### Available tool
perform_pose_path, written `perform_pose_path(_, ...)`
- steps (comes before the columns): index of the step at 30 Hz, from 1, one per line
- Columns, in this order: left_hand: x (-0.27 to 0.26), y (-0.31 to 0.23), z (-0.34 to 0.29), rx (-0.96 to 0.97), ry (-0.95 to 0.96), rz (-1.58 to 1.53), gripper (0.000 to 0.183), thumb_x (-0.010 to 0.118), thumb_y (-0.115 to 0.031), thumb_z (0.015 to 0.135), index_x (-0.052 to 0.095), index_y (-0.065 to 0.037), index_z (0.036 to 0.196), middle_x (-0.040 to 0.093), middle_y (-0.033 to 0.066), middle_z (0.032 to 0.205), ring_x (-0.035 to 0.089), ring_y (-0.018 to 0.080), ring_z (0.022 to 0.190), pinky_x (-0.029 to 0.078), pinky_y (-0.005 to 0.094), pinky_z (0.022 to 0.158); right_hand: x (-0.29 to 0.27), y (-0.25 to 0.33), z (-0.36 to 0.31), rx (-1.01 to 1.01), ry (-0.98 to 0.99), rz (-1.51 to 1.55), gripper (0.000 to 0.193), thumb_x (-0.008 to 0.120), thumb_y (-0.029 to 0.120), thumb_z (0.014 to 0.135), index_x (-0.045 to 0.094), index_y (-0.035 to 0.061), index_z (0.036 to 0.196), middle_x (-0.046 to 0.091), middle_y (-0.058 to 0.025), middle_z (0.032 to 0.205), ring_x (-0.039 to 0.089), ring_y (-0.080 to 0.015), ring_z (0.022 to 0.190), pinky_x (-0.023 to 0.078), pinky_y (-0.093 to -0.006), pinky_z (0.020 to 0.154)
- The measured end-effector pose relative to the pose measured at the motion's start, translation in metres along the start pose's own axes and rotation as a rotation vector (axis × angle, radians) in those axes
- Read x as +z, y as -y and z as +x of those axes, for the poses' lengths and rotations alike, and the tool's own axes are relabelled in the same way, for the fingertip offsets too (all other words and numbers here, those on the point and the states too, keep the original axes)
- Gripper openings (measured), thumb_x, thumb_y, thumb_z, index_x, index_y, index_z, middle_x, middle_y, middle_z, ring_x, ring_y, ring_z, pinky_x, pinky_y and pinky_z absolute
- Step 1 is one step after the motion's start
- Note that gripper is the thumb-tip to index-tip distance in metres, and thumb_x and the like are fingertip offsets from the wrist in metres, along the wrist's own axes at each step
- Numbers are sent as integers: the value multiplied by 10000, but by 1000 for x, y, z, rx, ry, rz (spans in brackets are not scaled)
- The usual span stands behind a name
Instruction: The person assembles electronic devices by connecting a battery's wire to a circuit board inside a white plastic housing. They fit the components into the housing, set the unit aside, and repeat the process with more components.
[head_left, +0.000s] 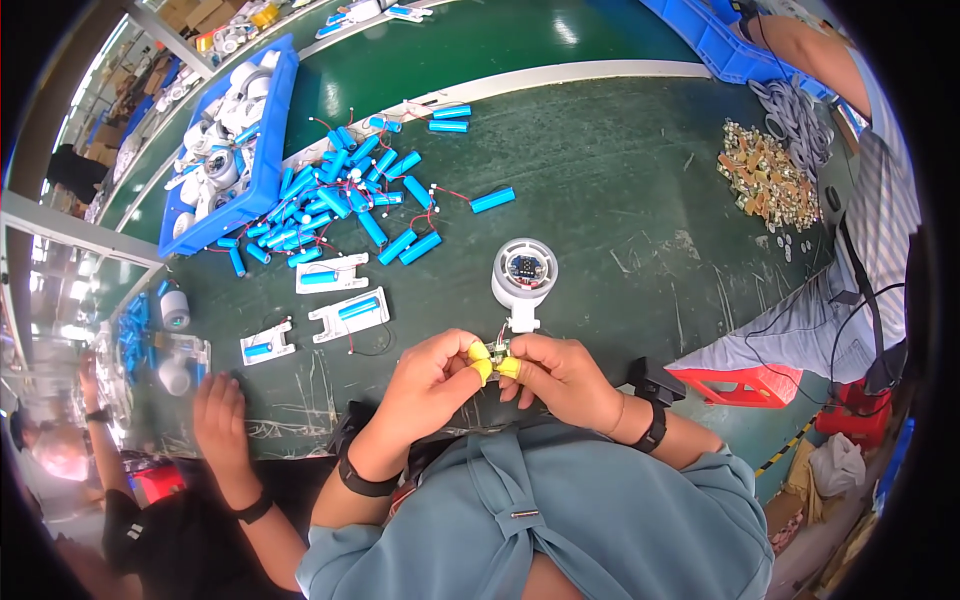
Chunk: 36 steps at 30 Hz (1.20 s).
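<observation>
My left hand (pixel 430 388) and my right hand (pixel 570 380) meet near the table's front edge, yellow covers on some fingertips. Pinched between both is a small green circuit board (pixel 497 350), partly hidden by the fingers. Thin wires rise from it toward a white round device (pixel 524 272) standing just ahead. That device has a wide ring head, a dark round circuit board inside and a short white stem. To the left lie white plastic housings (pixel 330 318), each with a blue cylindrical battery (pixel 359 307) on it.
Many blue wired batteries (pixel 330 195) are heaped on the green table (pixel 600 170) beside a blue crate (pixel 285 110) of white parts. At right lie a pile of small boards (pixel 768 175) and grey cables (pixel 795 120). Co-workers sit at both sides; one's hand (pixel 222 415) rests near my left.
</observation>
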<state>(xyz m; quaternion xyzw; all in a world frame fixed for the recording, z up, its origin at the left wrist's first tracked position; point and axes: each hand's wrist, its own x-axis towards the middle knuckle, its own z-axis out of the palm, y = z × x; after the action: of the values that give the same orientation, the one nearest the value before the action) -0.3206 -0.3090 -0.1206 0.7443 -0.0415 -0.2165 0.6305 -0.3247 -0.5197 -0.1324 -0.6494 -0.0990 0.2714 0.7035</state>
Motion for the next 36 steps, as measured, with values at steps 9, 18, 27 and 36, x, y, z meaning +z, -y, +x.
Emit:
perform_pose_path(9,-13,-3,12,-130,186,-87,116,557,8,895,587,1,1007,600,-26,915,544,17,802,437,183,694,4,3,2,-40,-49,-68,117,488,29,973,584,-21,1014,638,-50,830,630,-93,707,538,-244,606)
perform_pose_path(18,13,0,-1,141,-173,42,194,552,-4,906,658,-7,1068,629,10,935,548,42,680,445,196,594,25,11,5,-71,-296,-322,108,465,-6,952,572,-19,961,630,-65,695,596,-83,546,473,-231,461)
perform_pose_path(27,28,9,-10,151,-184,-157,191,567,31,883,646,25,1057,613,45,959,592,77,814,467,227,671,26,-4,0,-199,-326,-374,121,445,-32,940,566,-41,931,628,-57,680,605,-88,546,455,-217,449)
perform_pose_path(36,27,15,-5,377,-226,112,219,557,53,848,655,2,1037,600,54,897,566,102,709,442,252,589,25,-7,4,-246,-335,-394,124,446,-37,939,557,-34,883,613,-54,653,590,-87,518,450,-217,448)
